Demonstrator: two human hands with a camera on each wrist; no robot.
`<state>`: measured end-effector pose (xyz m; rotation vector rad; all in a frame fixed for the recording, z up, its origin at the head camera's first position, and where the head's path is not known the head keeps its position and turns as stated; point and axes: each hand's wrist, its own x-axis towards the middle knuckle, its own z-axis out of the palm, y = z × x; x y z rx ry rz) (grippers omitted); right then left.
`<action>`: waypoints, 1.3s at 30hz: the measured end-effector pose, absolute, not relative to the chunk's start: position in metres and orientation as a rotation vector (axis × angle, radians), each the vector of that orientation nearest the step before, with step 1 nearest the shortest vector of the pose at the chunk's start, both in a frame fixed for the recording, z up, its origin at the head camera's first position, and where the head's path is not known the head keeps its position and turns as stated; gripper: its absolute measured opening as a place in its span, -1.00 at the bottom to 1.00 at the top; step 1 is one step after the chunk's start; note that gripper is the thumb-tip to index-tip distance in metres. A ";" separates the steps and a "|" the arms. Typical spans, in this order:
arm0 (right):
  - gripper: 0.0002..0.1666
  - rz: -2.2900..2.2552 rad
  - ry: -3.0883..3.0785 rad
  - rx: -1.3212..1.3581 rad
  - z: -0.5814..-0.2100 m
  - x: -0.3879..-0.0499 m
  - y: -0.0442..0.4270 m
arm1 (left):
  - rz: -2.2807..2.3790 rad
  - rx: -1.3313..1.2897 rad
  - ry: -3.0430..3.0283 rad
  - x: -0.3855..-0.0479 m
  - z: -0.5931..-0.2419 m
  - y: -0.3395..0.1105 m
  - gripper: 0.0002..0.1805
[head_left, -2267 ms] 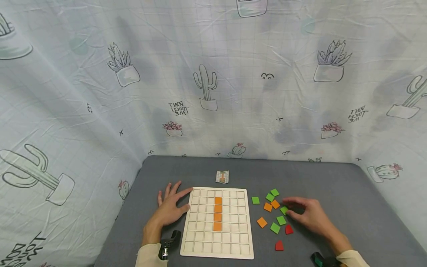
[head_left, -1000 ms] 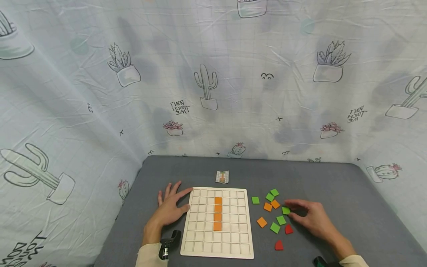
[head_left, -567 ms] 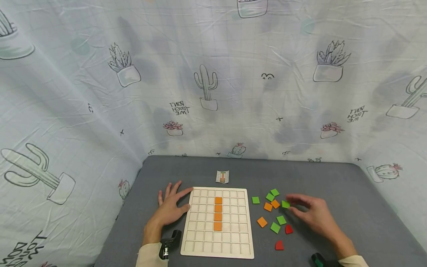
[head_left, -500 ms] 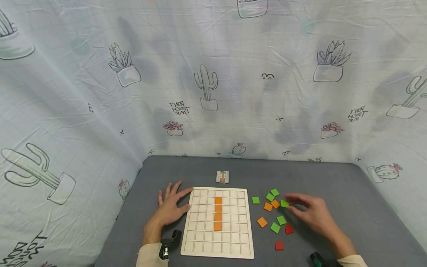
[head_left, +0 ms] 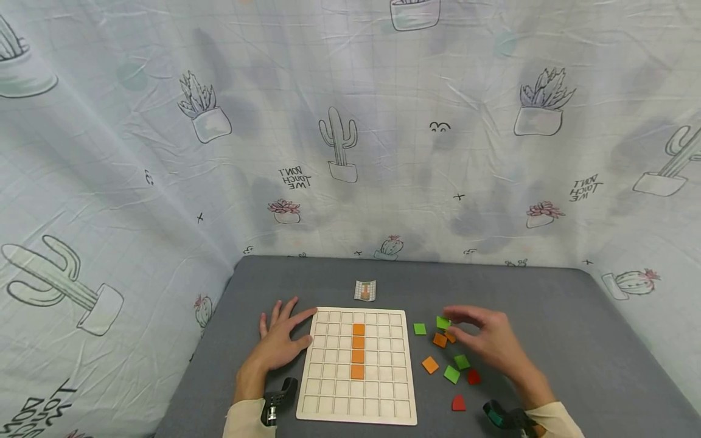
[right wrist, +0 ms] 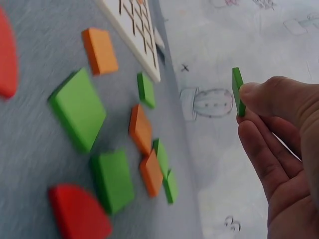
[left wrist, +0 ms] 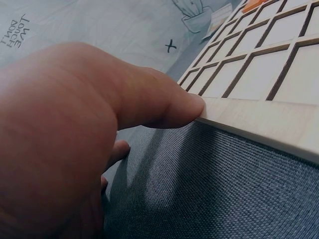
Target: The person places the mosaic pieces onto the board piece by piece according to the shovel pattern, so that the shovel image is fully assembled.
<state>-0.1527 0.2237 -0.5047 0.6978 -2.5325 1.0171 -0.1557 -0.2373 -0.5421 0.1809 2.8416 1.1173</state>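
My left hand [head_left: 280, 344] rests at the left edge of the gridded wooden board [head_left: 328, 413], its thumb pressing the rim in the left wrist view. An orange tile [head_left: 358, 356] is one of several in a vertical column on the board. My right hand [head_left: 493, 340], raised over the loose tiles, pinches a green tile [right wrist: 238, 89] between thumb and fingers. Beneath and beside it lie orange tiles [right wrist: 140, 128] and green tiles [right wrist: 79, 110]. In the head view, the hand and held tile hide part of this cluster.
A small patterned card [head_left: 365, 291] lies behind the board. Nearer the front, to the board's right, are two red pieces [head_left: 458, 403]. A green tile [head_left: 419, 329] sits close to the board's right edge. Printed fabric hangs around the grey table [head_left: 482, 283].
My right hand has lifted the green tile and carried it left and slightly back, over the other tiles. The left hand and board have not moved.
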 end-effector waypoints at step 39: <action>-0.60 1.263 -2.559 0.965 -0.487 -0.205 0.111 | 1.114 0.220 2.862 -0.155 -0.542 -0.240 -0.34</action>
